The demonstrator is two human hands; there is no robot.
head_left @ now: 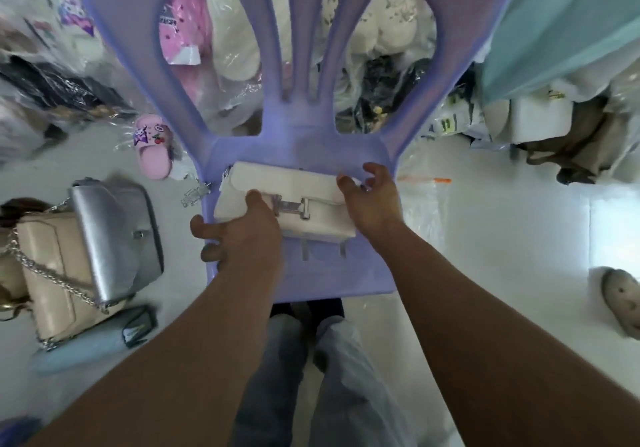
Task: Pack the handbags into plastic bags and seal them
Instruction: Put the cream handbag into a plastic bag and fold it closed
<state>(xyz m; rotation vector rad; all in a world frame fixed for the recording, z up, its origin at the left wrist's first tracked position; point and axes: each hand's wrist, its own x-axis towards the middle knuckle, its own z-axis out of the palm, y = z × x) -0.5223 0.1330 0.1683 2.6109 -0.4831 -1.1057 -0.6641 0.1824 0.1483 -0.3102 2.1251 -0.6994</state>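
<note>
On purple chair seat (311,273), right in front of me, white handbag (298,183) lies flat, flap up, silver clasp (291,206) facing me, not in any plastic yet. My left hand (242,235) is at bag's near-left corner: thumb resting on the flap, other fingers spread wide & loose next to the corner on the seat, holding nothing. My right hand (370,201) is at bag's right end, thumb tip touching top face, fingers half curled over the end; can't tell if it's actually gripping.

Clear plastic bag w/ orange strip (422,204) lies on white floor just right of chair. Floor on left: silver handbag (110,239) lying partly over cream handbag w/ chain (48,273), pink slipper (154,149) near the chair's back-left. Behind the chair back: wrapped goods in plastic (225,66), blurry. My legs in jeans (332,377) below seat edge.
</note>
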